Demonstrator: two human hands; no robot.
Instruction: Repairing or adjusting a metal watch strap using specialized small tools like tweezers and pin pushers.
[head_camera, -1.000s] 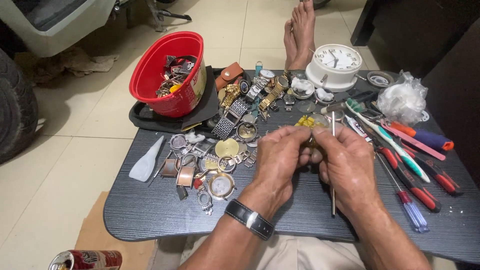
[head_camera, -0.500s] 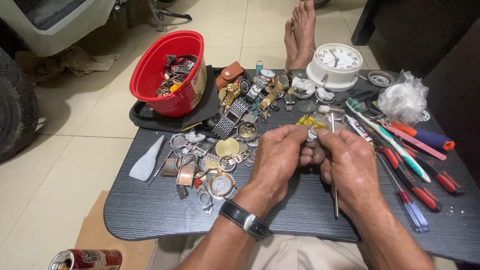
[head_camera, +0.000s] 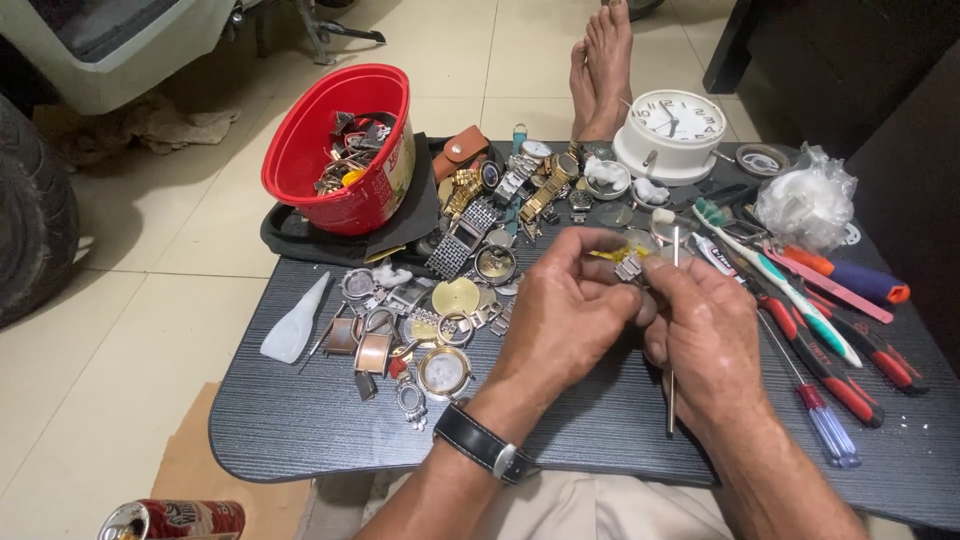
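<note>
At the far left of the frame a dark rubber tyre (head_camera: 35, 210) bulges over pale glossy floor tiles. At the bottom left lies a dented red drink can (head_camera: 175, 520). Right of it begins the black table (head_camera: 300, 430), its surface finely grained. On its left part lies a small translucent plastic bag (head_camera: 293, 325), then a scatter of round metal watch cases and rings (head_camera: 420, 330) in steel, gold and copper tones. Above them, upper left, a red plastic bowl (head_camera: 340, 150) holds tangled metal parts and sits on a black cloth (head_camera: 300, 235). Linked metal watch bands (head_camera: 500, 195) lie just right of it.

At the centre the left hand (head_camera: 560, 315), a black strap with a steel buckle on its wrist, has its fingers curled close, pinching a small steel watch-band piece (head_camera: 628, 266) with a yellow bit beside it. The right hand (head_camera: 705, 335) meets it, fingers closed round a thin straight metal tool (head_camera: 673, 350) that stands nearly upright in the frame.

Upper centre right stands a round white alarm clock (head_camera: 672, 133), with bare feet (head_camera: 600, 65) on the floor behind. To the right lie a toothbrush (head_camera: 780, 275), red-handled screwdrivers (head_camera: 850, 360) and a crumpled clear plastic bag (head_camera: 808, 200).
</note>
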